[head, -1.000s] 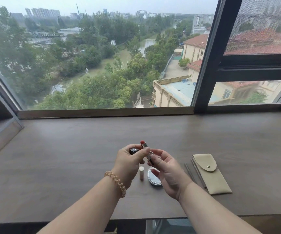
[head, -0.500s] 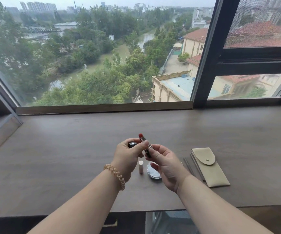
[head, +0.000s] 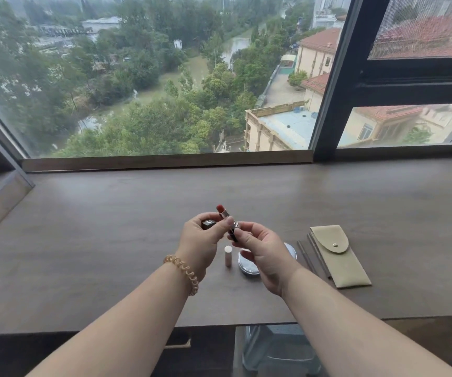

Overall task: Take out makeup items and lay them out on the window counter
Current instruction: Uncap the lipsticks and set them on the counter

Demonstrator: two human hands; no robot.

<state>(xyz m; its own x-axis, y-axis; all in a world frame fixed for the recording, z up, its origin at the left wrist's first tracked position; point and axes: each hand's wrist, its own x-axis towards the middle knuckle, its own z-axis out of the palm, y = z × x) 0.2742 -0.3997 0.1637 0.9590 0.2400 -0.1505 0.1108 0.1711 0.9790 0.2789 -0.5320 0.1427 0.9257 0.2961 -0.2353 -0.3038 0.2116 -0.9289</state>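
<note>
Above the window counter, the lipstick is pinched by the right hand; its cap is gripped by the left hand.

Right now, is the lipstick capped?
No: the lipstick shows its bare red tip in the right hand, while the left hand holds the dark cap.

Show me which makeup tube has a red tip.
The dark lipstick pinched by the right hand; the small pale tube standing on the wooden counter shows no red.
</note>
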